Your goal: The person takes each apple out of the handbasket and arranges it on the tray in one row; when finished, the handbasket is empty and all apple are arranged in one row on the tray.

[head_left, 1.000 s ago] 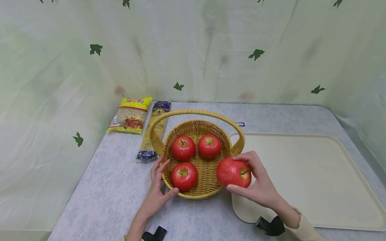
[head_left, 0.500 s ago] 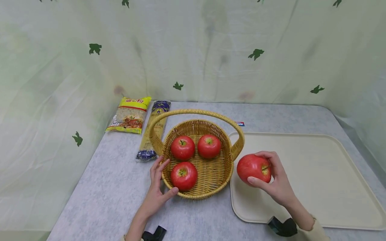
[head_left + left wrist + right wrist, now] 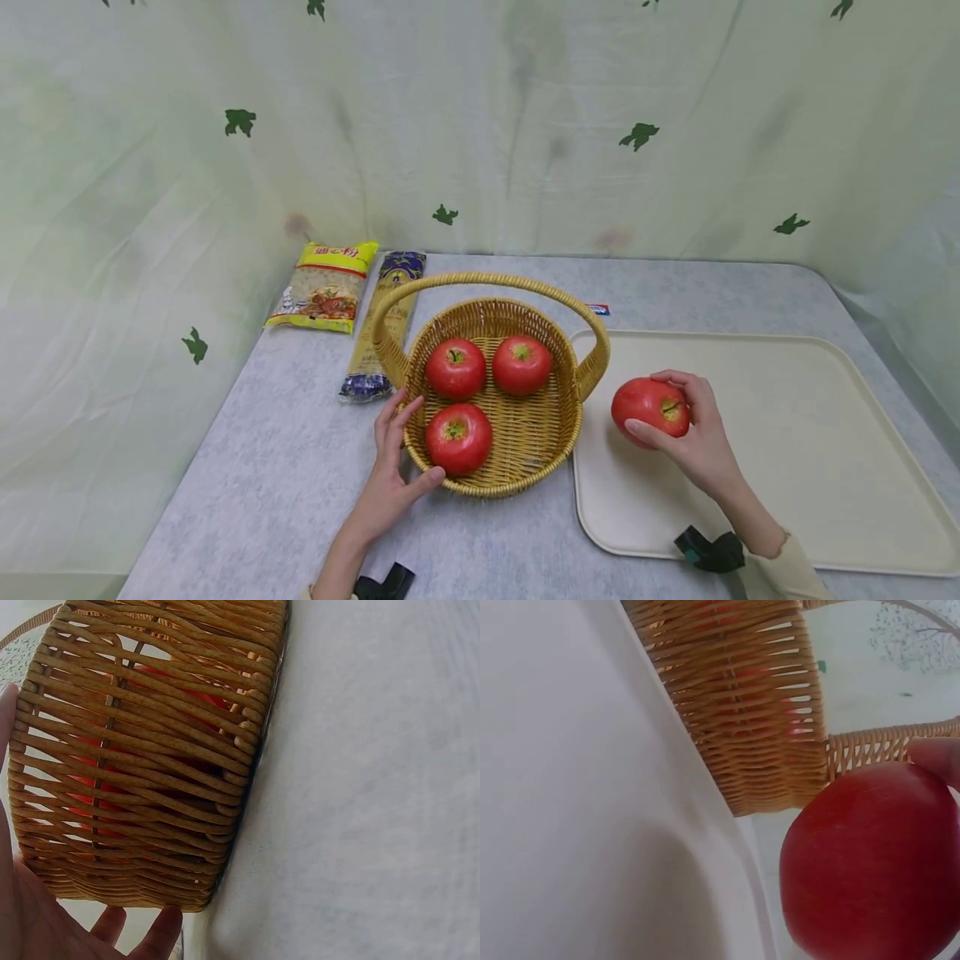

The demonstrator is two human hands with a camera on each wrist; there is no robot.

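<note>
My right hand (image 3: 697, 442) holds a red apple (image 3: 647, 410) between thumb and fingers, over the left part of a cream tray (image 3: 810, 467). The right wrist view shows the apple (image 3: 874, 862) large and close, with a fingertip at its upper side and a shadow on the tray. A round wicker basket (image 3: 528, 433) with a tall arched handle (image 3: 491, 281) stands left of the tray. Inside lie three red apples, two behind (image 3: 455, 368) and one in front (image 3: 459, 438). My left hand (image 3: 393, 467) grips the basket's left rim, thumb in front; its fingers touch the weave (image 3: 142, 765).
A yellow bag of food (image 3: 318, 287) and a long pack of noodles (image 3: 382, 325) lie left of the basket on the grey table (image 3: 247, 467). A small red and blue packet (image 3: 597, 309) lies behind. A leaf-patterned curtain (image 3: 525, 125) surrounds the table.
My right hand has carried the apple rightward, from over the basket's right front rim to over the tray. The left hand and the basket have stayed put.
</note>
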